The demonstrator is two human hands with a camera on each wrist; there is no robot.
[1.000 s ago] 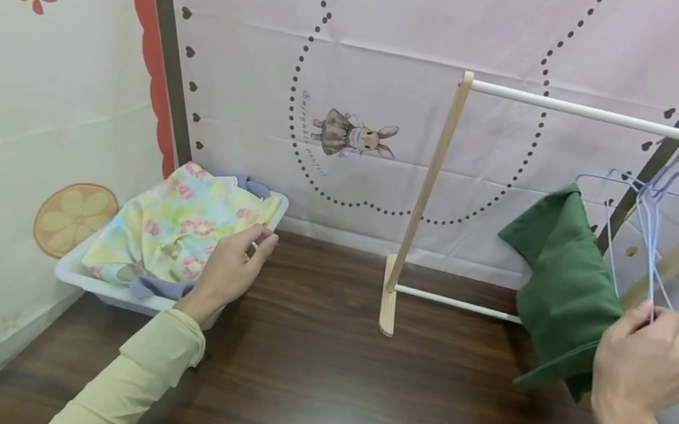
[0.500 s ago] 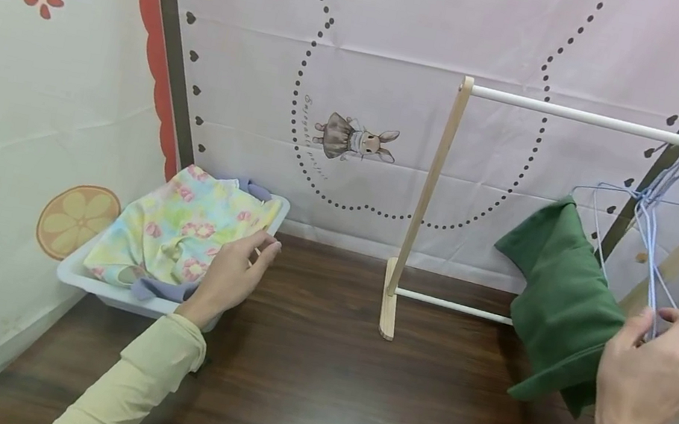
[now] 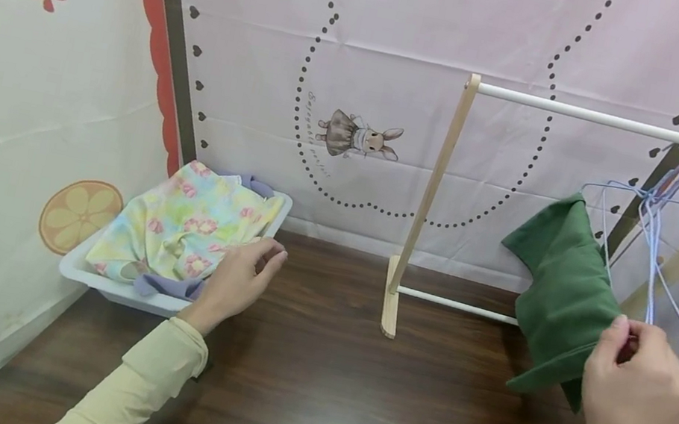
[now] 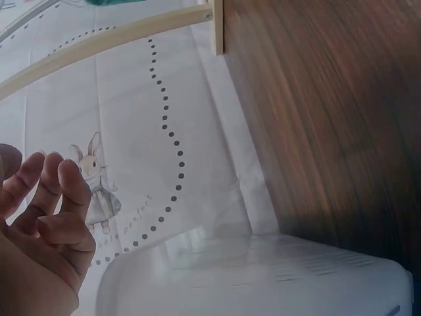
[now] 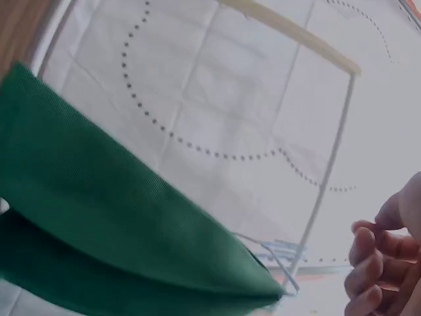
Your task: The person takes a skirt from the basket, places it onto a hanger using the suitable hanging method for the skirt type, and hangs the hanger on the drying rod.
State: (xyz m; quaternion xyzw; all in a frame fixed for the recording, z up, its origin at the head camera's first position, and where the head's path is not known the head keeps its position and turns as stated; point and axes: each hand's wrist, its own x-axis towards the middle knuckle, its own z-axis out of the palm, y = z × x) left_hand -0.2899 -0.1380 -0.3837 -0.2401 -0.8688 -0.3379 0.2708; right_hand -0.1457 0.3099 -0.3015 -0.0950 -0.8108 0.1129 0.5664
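Over the right edge of the laundry basket (image 3: 281, 213) hovers my left hand (image 3: 235, 281), fingers loosely bent and holding nothing. Under the rack's top bar, several pale blue wire hangers (image 3: 655, 245) hang bunched together. A green garment (image 3: 571, 291) droops slantwise from the left shoulder of one hanger. Just below the bunch and right of the garment is my right hand (image 3: 640, 401), its fingers loosely curled and thumb near the index finger. In the right wrist view, the hand's fingers (image 5: 365, 270) appear with nothing between them, apart from the green cloth.
The wooden-framed clothes rack (image 3: 433, 191) stands on the dark wood surface (image 3: 315, 390). A pastel flowered cloth (image 3: 187, 223) and a purple cloth (image 3: 169, 287) lie in the basket. Printed fabric (image 3: 234, 72) encloses the back and both sides.
My right hand has let go of the hangers and moved down slightly. The hangers have shifted, with one swinging out to the right. My left hand has barely moved.
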